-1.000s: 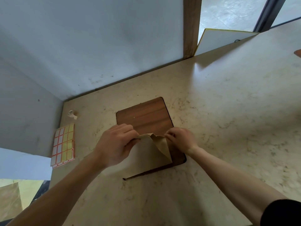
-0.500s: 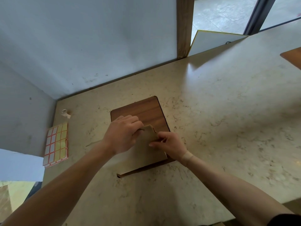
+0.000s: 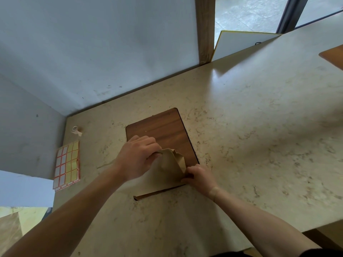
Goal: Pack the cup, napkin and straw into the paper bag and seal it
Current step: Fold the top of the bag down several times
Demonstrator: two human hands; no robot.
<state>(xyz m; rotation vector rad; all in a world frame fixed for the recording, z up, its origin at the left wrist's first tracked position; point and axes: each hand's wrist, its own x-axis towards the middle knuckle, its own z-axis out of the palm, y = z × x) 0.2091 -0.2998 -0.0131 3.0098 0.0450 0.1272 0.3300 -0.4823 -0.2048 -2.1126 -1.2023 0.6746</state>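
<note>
- Left hand (image 3: 136, 159) pinches the paper bag (image 3: 165, 178) at its raised top.
- Right hand (image 3: 199, 178) grips its right edge, over the wooden board (image 3: 159, 127).

Surfaces: paper, wood-grain, polished stone-look.
Paper bag (image 3: 167, 175): matt brown kraft paper, creased at its raised top. Board (image 3: 163, 130) beneath the bag: dark wood-grain, smooth, low sheen. Tabletop (image 3: 250, 136): beige marbled, veined, glossy with window glare. Label sheet (image 3: 67, 164) left of the board: paper, yellow and white with red grid.
</note>
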